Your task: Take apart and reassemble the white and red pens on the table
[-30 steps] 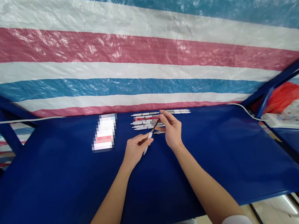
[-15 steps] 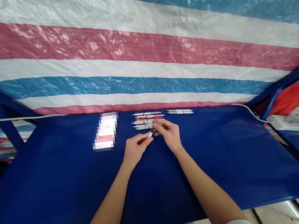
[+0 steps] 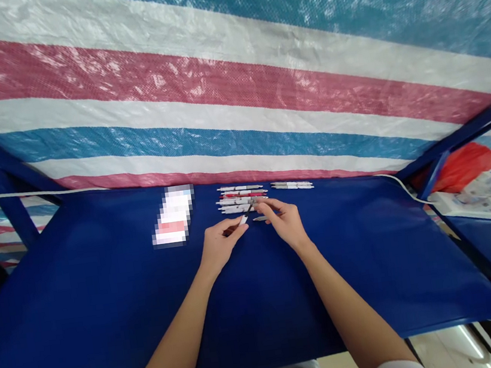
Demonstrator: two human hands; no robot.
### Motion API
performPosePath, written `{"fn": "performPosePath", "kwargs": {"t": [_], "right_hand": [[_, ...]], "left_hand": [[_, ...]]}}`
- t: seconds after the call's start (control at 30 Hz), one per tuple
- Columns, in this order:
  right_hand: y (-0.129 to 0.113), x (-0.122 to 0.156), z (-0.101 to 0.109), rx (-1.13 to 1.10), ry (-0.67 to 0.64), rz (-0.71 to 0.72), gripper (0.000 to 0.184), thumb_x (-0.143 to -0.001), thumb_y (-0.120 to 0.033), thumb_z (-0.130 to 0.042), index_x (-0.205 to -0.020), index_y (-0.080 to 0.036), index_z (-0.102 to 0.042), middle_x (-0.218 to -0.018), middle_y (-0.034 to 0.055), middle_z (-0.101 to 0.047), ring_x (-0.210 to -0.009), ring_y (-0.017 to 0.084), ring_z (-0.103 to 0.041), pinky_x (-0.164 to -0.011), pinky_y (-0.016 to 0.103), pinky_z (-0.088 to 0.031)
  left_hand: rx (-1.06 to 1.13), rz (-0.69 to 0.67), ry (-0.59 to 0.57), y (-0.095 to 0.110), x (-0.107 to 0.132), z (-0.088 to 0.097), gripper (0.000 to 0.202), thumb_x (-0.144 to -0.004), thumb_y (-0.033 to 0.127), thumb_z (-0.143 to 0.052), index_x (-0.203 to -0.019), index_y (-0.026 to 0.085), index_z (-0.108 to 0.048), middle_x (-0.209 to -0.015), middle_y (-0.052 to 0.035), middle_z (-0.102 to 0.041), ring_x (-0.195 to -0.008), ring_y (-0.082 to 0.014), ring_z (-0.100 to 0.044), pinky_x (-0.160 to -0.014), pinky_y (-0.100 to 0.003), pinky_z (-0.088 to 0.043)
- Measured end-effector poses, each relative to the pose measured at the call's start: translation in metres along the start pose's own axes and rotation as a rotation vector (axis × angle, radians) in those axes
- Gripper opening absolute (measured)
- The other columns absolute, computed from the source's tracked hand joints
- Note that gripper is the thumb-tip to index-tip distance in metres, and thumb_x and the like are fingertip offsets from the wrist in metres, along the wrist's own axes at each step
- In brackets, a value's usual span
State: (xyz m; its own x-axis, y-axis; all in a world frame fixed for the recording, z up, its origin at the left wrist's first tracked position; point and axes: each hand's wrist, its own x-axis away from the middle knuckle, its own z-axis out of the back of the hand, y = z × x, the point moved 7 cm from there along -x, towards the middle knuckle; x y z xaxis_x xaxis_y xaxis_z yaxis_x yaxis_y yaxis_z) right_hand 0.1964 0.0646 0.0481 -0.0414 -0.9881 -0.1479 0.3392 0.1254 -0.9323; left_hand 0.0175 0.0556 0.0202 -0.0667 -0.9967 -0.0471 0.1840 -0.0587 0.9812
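My left hand (image 3: pixel 221 244) is closed on a white pen (image 3: pixel 243 219), held at a slant. From the pen's upper end a thin dark part (image 3: pixel 249 208) sticks out toward my right hand. My right hand (image 3: pixel 284 222) is closed, its thumb and forefinger pinched together near that dark end. A grey tapered pen piece (image 3: pixel 260 219) juts out to the left from under its fingers. Just behind the hands lies a stack of several pens (image 3: pixel 241 200), mostly white, with one red pen (image 3: pixel 243 194) among them. Farther right lie a few grey and white pens (image 3: pixel 291 185).
A blue table (image 3: pixel 261 302) spreads under the hands. To the left lies a blurred-out bright rectangle (image 3: pixel 173 214). Striped sheeting (image 3: pixel 215 91) hangs behind. At the right are a blue frame post (image 3: pixel 436 171), a white cable (image 3: pixel 402 187), and a red bag (image 3: pixel 465 167).
My right hand has shifted slightly right, away from the left. The grey tapered piece now shows beneath its fingers. The left hand stays nearly in place with the pen.
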Motion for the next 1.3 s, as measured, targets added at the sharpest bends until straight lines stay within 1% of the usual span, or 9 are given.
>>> {"fn": "performPosePath", "kwargs": {"t": [0.1, 0.17, 0.23, 0.3, 0.57, 0.83, 1.07, 1.2, 1.3], "right_hand": [[-0.012, 0.008, 0.006, 0.439, -0.068, 0.290, 0.027, -0.089, -0.041, -0.054, -0.106, -0.028, -0.070, -0.110, 0.0033, -0.072, -0.095, 0.020, -0.069, -0.074, 0.028, -0.056], [-0.014, 0.015, 0.002, 0.665, -0.160, 0.458, 0.025, -0.092, -0.035, -0.050, -0.108, -0.029, -0.069, -0.110, 0.0022, -0.072, -0.103, 0.018, -0.066, -0.079, 0.026, -0.053], [-0.013, 0.020, -0.002, 0.814, -0.225, 0.560, 0.027, -0.095, -0.029, -0.046, -0.110, -0.029, -0.068, -0.112, 0.0018, -0.072, -0.105, 0.017, -0.065, -0.077, 0.024, -0.050], [-0.011, 0.021, -0.004, 0.908, -0.256, 0.605, 0.029, -0.096, -0.026, -0.043, -0.112, -0.028, -0.067, -0.115, 0.0017, -0.071, -0.105, 0.015, -0.064, -0.073, 0.022, -0.049], [-0.004, 0.014, -0.014, 1.099, -0.353, 0.541, 0.033, -0.097, -0.021, -0.039, -0.112, -0.031, -0.066, -0.119, -0.0026, -0.068, -0.099, 0.016, -0.064, -0.057, 0.023, -0.040], [-0.012, 0.013, -0.026, 1.196, -0.426, 0.466, 0.039, -0.096, -0.015, -0.032, -0.128, -0.022, -0.053, -0.120, 0.0095, -0.065, -0.101, 0.021, -0.061, -0.058, 0.026, -0.041], [-0.020, 0.019, -0.029, 1.166, -0.426, 0.390, 0.036, -0.095, -0.019, -0.033, -0.117, -0.026, -0.061, -0.117, 0.0065, -0.065, -0.092, 0.019, -0.065, -0.061, 0.025, -0.042], [-0.023, 0.019, -0.027, 1.074, -0.365, 0.413, 0.034, -0.093, -0.019, -0.037, -0.113, -0.026, -0.063, -0.116, 0.0047, -0.067, -0.090, 0.018, -0.066, -0.062, 0.024, -0.044], [-0.022, 0.015, -0.023, 0.885, -0.210, 0.411, 0.033, -0.090, -0.021, -0.042, -0.115, -0.027, -0.063, -0.119, 0.0039, -0.066, -0.092, 0.017, -0.067, -0.067, 0.024, -0.049]], "left_hand": [[-0.012, -0.010, 0.010, 0.000, 0.000, 0.002, 0.031, -0.074, 0.039, -0.072, -0.097, 0.019, -0.076, -0.085, -0.0044, -0.075, -0.076, -0.0199, -0.067, -0.071, -0.029, -0.053], [-0.024, -0.024, 0.017, 0.000, 0.000, 0.003, 0.031, -0.074, 0.039, -0.072, -0.097, 0.019, -0.076, -0.085, -0.0044, -0.075, -0.075, -0.0198, -0.067, -0.071, -0.029, -0.053], [-0.032, -0.039, 0.013, 0.001, 0.000, 0.003, 0.031, -0.074, 0.039, -0.072, -0.097, 0.018, -0.076, -0.085, -0.0049, -0.075, -0.076, -0.0200, -0.068, -0.071, -0.030, -0.054], [-0.038, -0.049, 0.004, 0.002, 0.000, 0.002, 0.031, -0.074, 0.039, -0.072, -0.096, 0.018, -0.076, -0.086, -0.0053, -0.075, -0.077, -0.0204, -0.068, -0.072, -0.030, -0.054], [-0.069, -0.058, -0.007, 0.006, 0.001, 0.001, 0.029, -0.074, 0.038, -0.073, -0.094, 0.018, -0.076, -0.087, -0.0047, -0.075, -0.078, -0.0203, -0.068, -0.073, -0.030, -0.055], [-0.065, -0.063, -0.017, 0.004, 0.000, -0.001, 0.029, -0.074, 0.037, -0.073, -0.097, 0.019, -0.076, -0.088, -0.0048, -0.075, -0.078, -0.0197, -0.068, -0.075, -0.030, -0.054], [-0.073, -0.074, -0.010, 0.002, -0.001, 0.002, 0.032, -0.074, 0.041, -0.072, -0.096, 0.019, -0.076, -0.087, -0.0052, -0.075, -0.076, -0.0201, -0.068, -0.072, -0.030, -0.054], [-0.078, -0.071, -0.007, 0.003, -0.001, 0.004, 0.033, -0.074, 0.042, -0.072, -0.096, 0.019, -0.076, -0.085, -0.0050, -0.075, -0.074, -0.0196, -0.067, -0.069, -0.029, -0.054], [-0.078, -0.062, -0.006, 0.004, -0.001, 0.005, 0.032, -0.075, 0.041, -0.071, -0.098, 0.019, -0.075, -0.085, -0.0048, -0.075, -0.073, -0.0189, -0.067, -0.069, -0.029, -0.054]]}}
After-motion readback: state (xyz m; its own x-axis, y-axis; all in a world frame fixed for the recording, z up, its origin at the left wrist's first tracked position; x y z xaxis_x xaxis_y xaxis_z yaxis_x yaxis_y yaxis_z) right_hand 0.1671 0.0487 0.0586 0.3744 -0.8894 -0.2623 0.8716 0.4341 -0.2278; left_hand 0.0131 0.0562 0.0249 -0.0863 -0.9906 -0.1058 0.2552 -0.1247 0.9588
